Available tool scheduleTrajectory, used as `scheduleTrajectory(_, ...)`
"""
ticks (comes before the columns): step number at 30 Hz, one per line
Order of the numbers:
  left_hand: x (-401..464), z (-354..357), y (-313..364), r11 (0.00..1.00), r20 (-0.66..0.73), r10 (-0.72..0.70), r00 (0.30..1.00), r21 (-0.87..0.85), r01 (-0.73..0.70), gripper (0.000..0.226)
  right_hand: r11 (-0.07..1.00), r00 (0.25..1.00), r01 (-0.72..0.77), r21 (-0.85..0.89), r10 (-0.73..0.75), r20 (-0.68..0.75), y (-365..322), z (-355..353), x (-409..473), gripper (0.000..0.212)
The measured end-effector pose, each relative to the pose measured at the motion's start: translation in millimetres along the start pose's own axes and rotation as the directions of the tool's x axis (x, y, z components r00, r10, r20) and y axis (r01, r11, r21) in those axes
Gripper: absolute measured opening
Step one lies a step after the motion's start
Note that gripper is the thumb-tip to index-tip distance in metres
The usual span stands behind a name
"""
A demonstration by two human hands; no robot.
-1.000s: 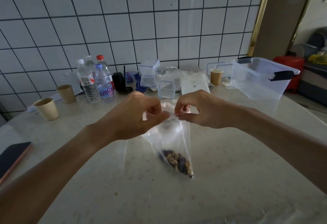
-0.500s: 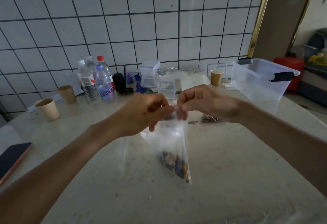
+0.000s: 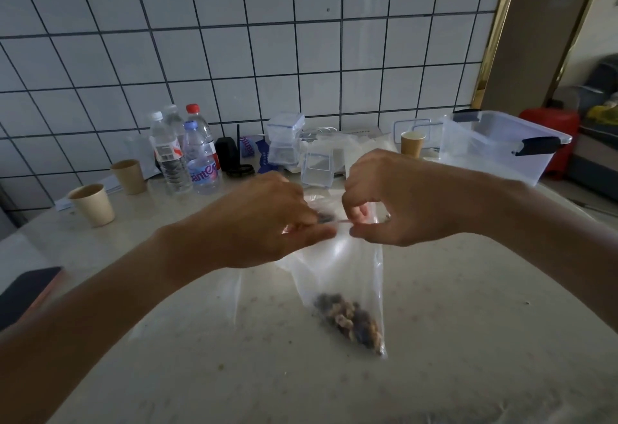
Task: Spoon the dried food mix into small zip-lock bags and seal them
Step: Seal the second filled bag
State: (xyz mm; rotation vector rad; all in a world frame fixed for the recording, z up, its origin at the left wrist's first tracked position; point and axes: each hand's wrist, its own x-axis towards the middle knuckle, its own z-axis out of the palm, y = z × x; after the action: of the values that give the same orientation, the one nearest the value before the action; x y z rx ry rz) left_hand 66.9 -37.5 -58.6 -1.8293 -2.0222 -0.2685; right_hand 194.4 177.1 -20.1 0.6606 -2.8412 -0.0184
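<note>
Now the left hand [image 3: 267, 219] and the right hand [image 3: 394, 199] each pinch the top edge of a small clear plastic zip-lock bag [image 3: 341, 276], thumbs and forefingers nearly meeting; the bag hangs below both hands over the pale stone table [image 3: 468, 340]; a clump of brown dried food mix [image 3: 351, 318] sits in its lower corner; beyond the right hand stands a clear plastic storage box [image 3: 495, 146].

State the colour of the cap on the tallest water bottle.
Red cap, seen in the head view.
</note>
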Motion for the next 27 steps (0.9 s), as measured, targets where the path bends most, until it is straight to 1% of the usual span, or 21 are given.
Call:
scheduleTrajectory(1, -2, 1, 1, 0.994, -0.065, -0.076, 0.995, -0.078, 0.071, 0.065, 1.000, 1.000, 0.012, -0.020, -0.013, -0.015, 2, -1, -1, 0.012)
scheduleTrajectory(3, -3, 4, 2, 0.950, -0.192, -0.258, 0.947, -0.230, 0.212, 0.057, 0.999, 0.999, 0.033, -0.020, -0.033, -0.032, 5, -2, -4, 0.005)
scheduleTrajectory(4, -1, 4, 1, 0.912, -0.189, -0.359, 0.914, -0.278, 0.301, 0.056, 0.999, 0.998, 0.043, -0.016, -0.044, -0.042, 6, -2, -5, 0.002)
scheduleTrajectory(5, 1, 3, 0, 0.855, -0.112, -0.461, 0.880, -0.320, 0.408, 0.059, 0.999, 0.998, 0.047, -0.010, -0.048, -0.050, 7, -1, -6, 0.002)
scheduleTrajectory(6, 4, 1, -2, 0.773, 0.032, -0.547, 0.836, -0.363, 0.520, 0.061, 0.999, 0.998, 0.043, -0.004, -0.043, -0.052, 8, 0, -7, 0.005)
scheduleTrajectory(7, 7, -1, -4, 0.666, 0.207, -0.595, 0.776, -0.413, 0.621, 0.061, 0.999, 0.998, 0.033, 0.003, -0.033, -0.049, 9, 1, -7, 0.008)
scheduleTrajectory(8, 8, -1, -6, 0.552, 0.363, -0.598, 0.715, -0.461, 0.695, 0.054, 1.000, 0.999, 0.023, 0.009, -0.022, -0.043, 9, 1, -8, 0.010)
scheduleTrajectory(9, 9, 0, -9, 0.456, 0.473, -0.578, 0.666, -0.490, 0.743, 0.045, 1.000, 0.999, 0.012, 0.017, -0.011, -0.036, 8, 1, -9, 0.013)
scheduleTrajectory(10, 10, 1, -11, 0.388, 0.534, -0.557, 0.635, -0.509, 0.768, 0.034, 1.000, 0.999, 0.000, 0.031, 0.001, -0.033, 8, 1, -10, 0.015)
scheduleTrajectory(12, 11, 0, -12, 0.287, 0.584, -0.534, 0.611, -0.555, 0.781, 0.020, 0.997, 0.998, -0.036, 0.069, 0.039, -0.041, 7, 0, -14, 0.017)
scheduleTrajectory(13, 12, -1, -12, 0.240, 0.600, -0.523, 0.606, -0.578, 0.780, 0.018, 0.994, 0.997, -0.060, 0.087, 0.064, -0.046, 7, 0, -15, 0.017)
scheduleTrajectory(15, 15, -6, -13, 0.155, 0.628, -0.508, 0.590, -0.607, 0.779, 0.024, 0.986, 0.993, -0.112, 0.123, 0.116, -0.029, 8, 1, -19, 0.017)
scheduleTrajectory(16, 17, -9, -13, 0.135, 0.630, -0.515, 0.581, -0.610, 0.781, 0.028, 0.980, 0.991, -0.133, 0.144, 0.136, -0.009, 8, 2, -21, 0.017)
scheduleTrajectory(17, 19, -11, -13, 0.138, 0.622, -0.533, 0.573, -0.605, 0.785, 0.027, 0.976, 0.989, -0.146, 0.164, 0.146, 0.010, 5, 4, -22, 0.018)
scheduleTrajectory(18, 20, -11, -13, 0.162, 0.602, -0.559, 0.570, -0.596, 0.787, 0.021, 0.973, 0.989, -0.148, 0.176, 0.147, 0.022, 2, 7, -22, 0.021)
scheduleTrajectory(20, 24, -12, -10, 0.239, 0.528, -0.620, 0.580, -0.577, 0.781, 0.011, 0.975, 0.991, -0.136, 0.177, 0.134, 0.023, -8, 14, -19, 0.028)
scheduleTrajectory(21, 25, -13, -8, 0.284, 0.482, -0.645, 0.593, -0.569, 0.772, 0.012, 0.977, 0.992, -0.127, 0.170, 0.126, 0.020, -14, 17, -17, 0.028)
scheduleTrajectory(23, 26, -14, -6, 0.401, 0.381, -0.670, 0.637, -0.537, 0.742, 0.017, 0.981, 0.993, -0.120, 0.156, 0.119, 0.015, -24, 22, -13, 0.020)
scheduleTrajectory(24, 26, -15, -5, 0.481, 0.325, -0.668, 0.669, -0.498, 0.721, 0.020, 0.981, 0.992, -0.124, 0.152, 0.124, 0.012, -26, 24, -12, 0.015)
scheduleTrajectory(26, 24, -16, -5, 0.635, 0.233, -0.639, 0.733, -0.377, 0.674, 0.025, 0.975, 0.989, -0.145, 0.166, 0.147, 0.002, -27, 23, -11, 0.009)
scheduleTrajectory(27, 23, -17, -5, 0.689, 0.213, -0.617, 0.757, -0.319, 0.651, 0.028, 0.970, 0.987, -0.157, 0.183, 0.161, -0.010, -25, 21, -12, 0.010)
